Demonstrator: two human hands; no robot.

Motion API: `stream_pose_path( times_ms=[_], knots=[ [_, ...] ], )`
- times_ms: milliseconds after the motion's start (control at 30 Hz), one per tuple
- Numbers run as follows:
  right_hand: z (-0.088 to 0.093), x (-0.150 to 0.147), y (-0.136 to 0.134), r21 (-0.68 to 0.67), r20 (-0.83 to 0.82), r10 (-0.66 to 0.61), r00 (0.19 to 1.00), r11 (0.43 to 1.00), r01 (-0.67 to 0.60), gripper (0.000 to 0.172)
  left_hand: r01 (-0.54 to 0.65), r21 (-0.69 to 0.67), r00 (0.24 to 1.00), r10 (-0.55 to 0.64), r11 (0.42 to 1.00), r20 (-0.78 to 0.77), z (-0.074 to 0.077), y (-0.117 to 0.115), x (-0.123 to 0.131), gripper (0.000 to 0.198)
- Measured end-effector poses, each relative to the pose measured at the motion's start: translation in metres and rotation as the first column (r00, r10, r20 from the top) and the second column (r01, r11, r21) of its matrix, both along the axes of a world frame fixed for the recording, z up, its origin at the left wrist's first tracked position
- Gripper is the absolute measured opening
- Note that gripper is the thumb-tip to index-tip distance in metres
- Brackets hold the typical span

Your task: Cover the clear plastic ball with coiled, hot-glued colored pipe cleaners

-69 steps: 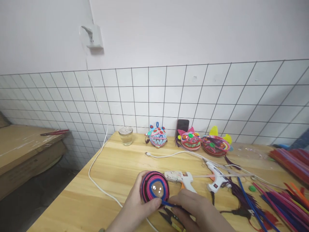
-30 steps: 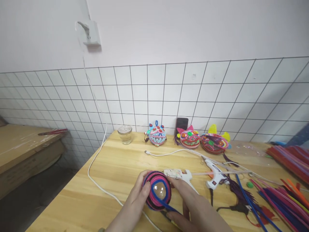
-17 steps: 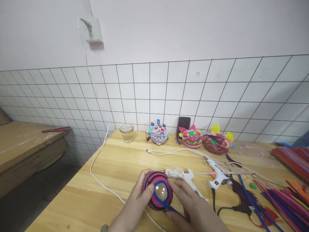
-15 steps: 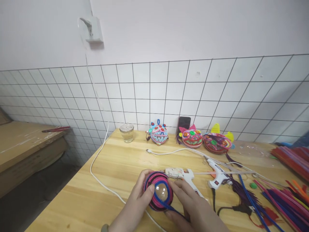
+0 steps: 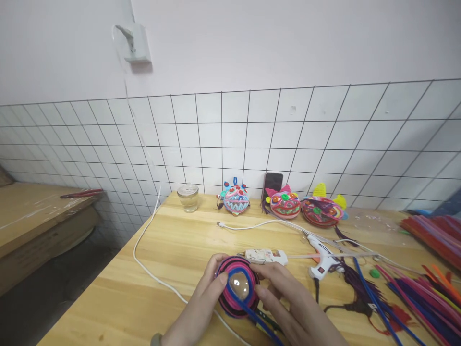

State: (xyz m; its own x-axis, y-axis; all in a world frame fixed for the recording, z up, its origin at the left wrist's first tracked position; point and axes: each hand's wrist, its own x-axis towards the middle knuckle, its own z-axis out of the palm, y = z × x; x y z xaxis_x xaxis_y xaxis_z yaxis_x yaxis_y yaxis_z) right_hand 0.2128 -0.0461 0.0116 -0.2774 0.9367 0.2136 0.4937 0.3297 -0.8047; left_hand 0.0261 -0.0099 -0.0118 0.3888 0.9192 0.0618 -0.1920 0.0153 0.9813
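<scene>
A round piece coiled in pink, black and blue pipe cleaner [image 5: 230, 307], with a bare glossy brownish middle, is tilted up toward me. My left hand [image 5: 211, 288] grips its left side, the thumb lying on the front by the blue inner ring. On the right rim rest the bent fingers of my right hand [image 5: 288, 298], its thumb hidden. From the inner ring a loose blue pipe-cleaner end [image 5: 264, 327] trails down to the lower right, beside my right hand. Just behind the piece lies a white glue gun [image 5: 264, 256], partly covered by my right hand.
A second glue gun [image 5: 322, 259] lies right of centre with its cord. Loose pipe cleaners [image 5: 421, 302] fill the right side. Along the wall stand a glass jar [image 5: 188, 198], a phone [image 5: 272, 181] and several decorated round faces [image 5: 235, 198]. A white cable [image 5: 154, 271] crosses the left.
My right fingers have shifted on the rim, and more of the blue pipe-cleaner end now shows below. My left hand keeps its grip. The view has moved slightly.
</scene>
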Motion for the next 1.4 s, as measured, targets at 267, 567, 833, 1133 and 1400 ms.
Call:
stream_pose_path(
  times_ms=[267, 567, 833, 1133, 1400],
  knots=[
    [-0.011, -0.004, 0.003, -0.081, -0.058, -0.109, 0.992, 0.991, 0.104, 0.026, 0.089, -0.018, 0.989, -0.086, 0.996, 0.123, -0.004, -0.002, 0.002, 0.028],
    [-0.023, -0.002, 0.006, -0.146, -0.256, -0.139, 0.956, 0.984, 0.104, 0.033, 0.119, -0.022, 0.987, -0.116, 0.993, 0.113, -0.007, -0.004, 0.0, 0.03],
    [-0.028, -0.005, 0.011, -0.287, -0.474, -0.151, 0.867, 0.958, 0.01, 0.03, 0.178, -0.022, 0.969, -0.171, 0.984, 0.177, -0.004, -0.002, 0.003, 0.061],
    [-0.026, -0.009, 0.009, -0.242, -0.541, -0.109, 0.834, 0.97, -0.031, 0.031, 0.024, -0.072, 0.973, -0.007, 0.997, 0.23, -0.012, 0.003, 0.002, 0.081],
    [-0.027, 0.002, 0.009, 0.413, 0.057, 0.048, 0.997, 0.908, -0.068, 0.05, -0.058, -0.023, 0.984, 0.061, 0.998, 0.166, -0.007, 0.0, 0.001, 0.06]
  ],
)
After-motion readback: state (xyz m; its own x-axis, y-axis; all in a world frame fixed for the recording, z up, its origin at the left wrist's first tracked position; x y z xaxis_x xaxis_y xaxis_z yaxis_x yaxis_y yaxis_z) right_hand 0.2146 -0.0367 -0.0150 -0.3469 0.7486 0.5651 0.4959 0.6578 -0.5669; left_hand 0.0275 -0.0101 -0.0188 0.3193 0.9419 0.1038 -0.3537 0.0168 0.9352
